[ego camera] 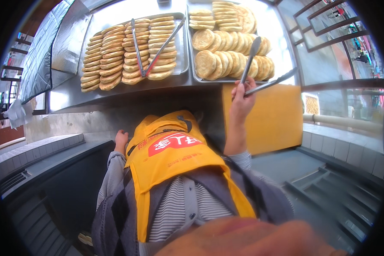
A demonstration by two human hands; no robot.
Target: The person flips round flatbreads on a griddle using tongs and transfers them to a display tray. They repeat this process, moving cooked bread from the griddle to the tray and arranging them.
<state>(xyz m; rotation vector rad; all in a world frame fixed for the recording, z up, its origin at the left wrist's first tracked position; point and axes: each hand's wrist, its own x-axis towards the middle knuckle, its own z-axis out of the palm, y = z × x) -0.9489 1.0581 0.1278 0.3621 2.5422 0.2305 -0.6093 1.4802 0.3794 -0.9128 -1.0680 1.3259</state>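
My right hand (pixel 244 97) grips a pair of metal tongs (pixel 249 61) near the joined end. The arms of these tongs are spread apart, with nothing between the tips. They reach over the front of the right tray (pixel 208 80), which bears rows of round flatbreads (pixel 205 65). My left hand (pixel 121 140) hangs low beside the yellow apron (pixel 179 150); its fingers look curled and are partly hidden. On the left, stacked rows of flatbreads (pixel 110 64) fill most of another metal tray (pixel 186 48). Red-handled tongs (pixel 143 65) lie spread across those stacks.
A quilted silver cover (pixel 41 51) stands along the counter's left end. Below the right tray is a yellow panel (pixel 265 118). Dark window lattice (pixel 326 19) borders the right side. Slatted grey racks (pixel 329 198) lie on the floor at lower right.
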